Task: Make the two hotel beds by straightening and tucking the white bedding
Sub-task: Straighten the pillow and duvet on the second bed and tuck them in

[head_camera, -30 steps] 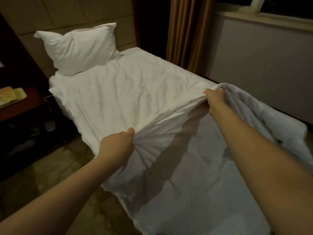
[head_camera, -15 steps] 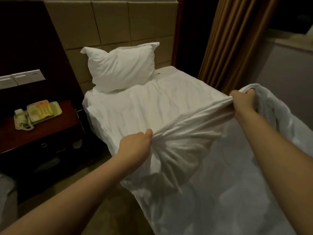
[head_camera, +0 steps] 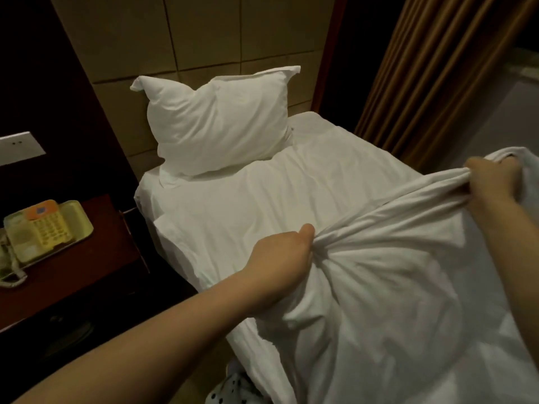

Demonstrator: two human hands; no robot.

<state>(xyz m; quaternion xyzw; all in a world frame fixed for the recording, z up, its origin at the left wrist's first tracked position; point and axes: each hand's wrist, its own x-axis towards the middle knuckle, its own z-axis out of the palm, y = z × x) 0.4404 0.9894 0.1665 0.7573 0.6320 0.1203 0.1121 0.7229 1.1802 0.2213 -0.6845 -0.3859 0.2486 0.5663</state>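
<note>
Your left hand (head_camera: 284, 253) and right hand (head_camera: 493, 180) each grip a bunched fold of the white duvet (head_camera: 393, 272), pillow (head_camera: 218, 126) beyond them

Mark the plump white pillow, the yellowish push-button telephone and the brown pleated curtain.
plump white pillow (head_camera: 218, 123), head view, middle of its front face.
yellowish push-button telephone (head_camera: 48, 230), head view, on its keypad.
brown pleated curtain (head_camera: 437, 68), head view, on a fold partway up.
</note>
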